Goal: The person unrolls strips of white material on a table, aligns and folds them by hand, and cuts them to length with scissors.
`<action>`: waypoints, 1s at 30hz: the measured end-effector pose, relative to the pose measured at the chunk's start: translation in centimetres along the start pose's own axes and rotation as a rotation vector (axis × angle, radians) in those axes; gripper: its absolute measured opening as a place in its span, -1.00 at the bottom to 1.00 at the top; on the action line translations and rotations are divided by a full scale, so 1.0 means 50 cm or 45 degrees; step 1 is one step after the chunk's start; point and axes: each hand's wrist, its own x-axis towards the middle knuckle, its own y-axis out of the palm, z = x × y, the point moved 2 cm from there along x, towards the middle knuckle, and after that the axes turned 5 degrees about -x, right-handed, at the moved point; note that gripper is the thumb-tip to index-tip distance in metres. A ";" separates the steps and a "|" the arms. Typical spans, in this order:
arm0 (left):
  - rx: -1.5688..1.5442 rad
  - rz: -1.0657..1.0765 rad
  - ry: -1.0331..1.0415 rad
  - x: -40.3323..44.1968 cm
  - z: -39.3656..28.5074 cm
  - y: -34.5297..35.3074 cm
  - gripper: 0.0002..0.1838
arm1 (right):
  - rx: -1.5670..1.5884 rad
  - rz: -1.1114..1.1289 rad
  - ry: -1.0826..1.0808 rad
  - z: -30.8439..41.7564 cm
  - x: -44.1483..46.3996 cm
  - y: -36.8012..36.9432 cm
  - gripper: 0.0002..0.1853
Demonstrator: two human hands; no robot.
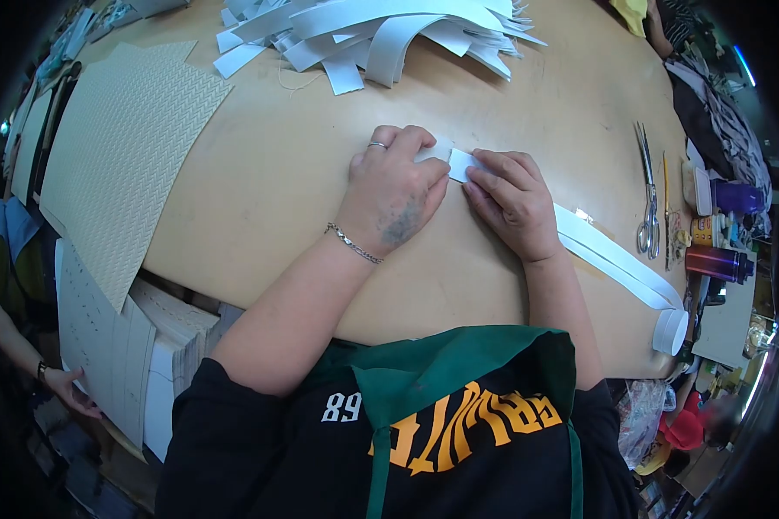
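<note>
A short end of white strip shows between my two hands at the middle of the table. My left hand, with a ring and a chain bracelet, has its fingers curled onto the strip from the left. From the right, the thumb and fingers of my right hand pinch the same piece. Beyond my right wrist a long white band runs down to a small roll at the table's edge. Whether this band joins the piece in my fingers is hidden by my right hand.
A heap of white strips lies at the far side of the wooden table. Woven-textured sheets cover the left. Scissors and a tumbler are at the right. Another person's hand is at lower left.
</note>
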 end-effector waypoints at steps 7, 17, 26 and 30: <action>0.128 0.030 0.070 0.000 -0.006 -0.001 -0.96 | -0.061 -0.016 -0.028 0.009 0.001 -0.003 -0.80; 0.170 0.073 0.068 0.001 -0.008 0.000 -0.95 | -0.096 -0.018 -0.058 0.010 -0.001 -0.003 -0.81; -0.049 0.068 -0.072 0.002 0.001 -0.005 -0.89 | -0.110 0.067 0.016 0.007 0.002 -0.001 -0.77; -0.020 0.063 -0.028 0.001 0.000 -0.002 -0.86 | -0.116 0.097 0.027 0.008 0.000 -0.003 -0.76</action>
